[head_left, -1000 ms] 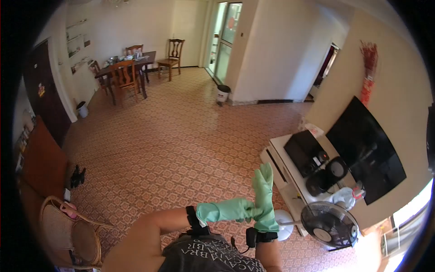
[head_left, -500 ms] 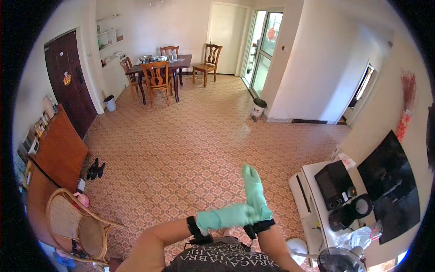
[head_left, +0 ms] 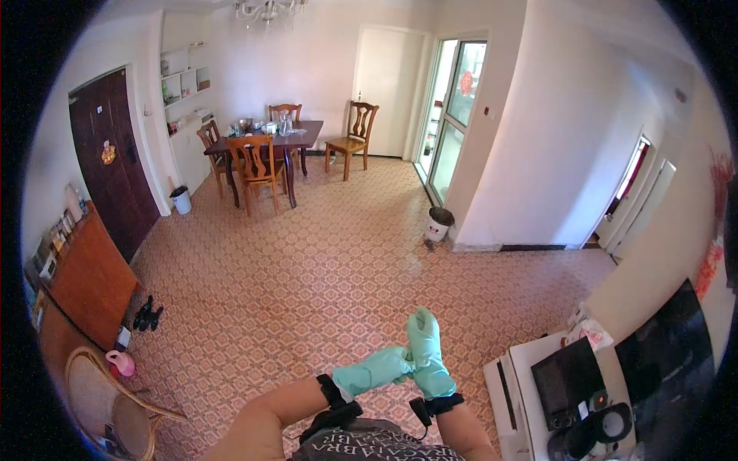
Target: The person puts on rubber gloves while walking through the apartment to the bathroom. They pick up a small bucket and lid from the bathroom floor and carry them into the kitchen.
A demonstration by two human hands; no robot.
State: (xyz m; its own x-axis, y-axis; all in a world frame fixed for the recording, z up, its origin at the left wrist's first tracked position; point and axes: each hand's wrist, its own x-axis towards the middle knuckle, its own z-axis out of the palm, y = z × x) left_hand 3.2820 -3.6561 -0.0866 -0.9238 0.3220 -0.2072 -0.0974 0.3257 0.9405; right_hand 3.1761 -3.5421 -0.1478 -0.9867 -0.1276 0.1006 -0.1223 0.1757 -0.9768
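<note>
Both of my hands wear mint-green rubber gloves, with black straps around the wrists. My left hand reaches across from the left, its fingers closed on the lower part of the right rubber glove, by the palm and cuff. My right hand points forward and up, its gloved fingers stretched out close together and holding nothing. A small black device hangs at the right wrist strap, and another dark one sits by the left wrist. Exact finger positions inside the gloves are partly hidden.
Patterned floor tiles stretch ahead. A dining table with chairs stands at the back, a bin near the glass door. On the right is a white cabinet with black appliances; a rattan chair is at left.
The camera view has tilted up, so the room sits lower in frame. My left hand has shifted slightly along the right glove and keeps hold of it. The right hand is more upright.
</note>
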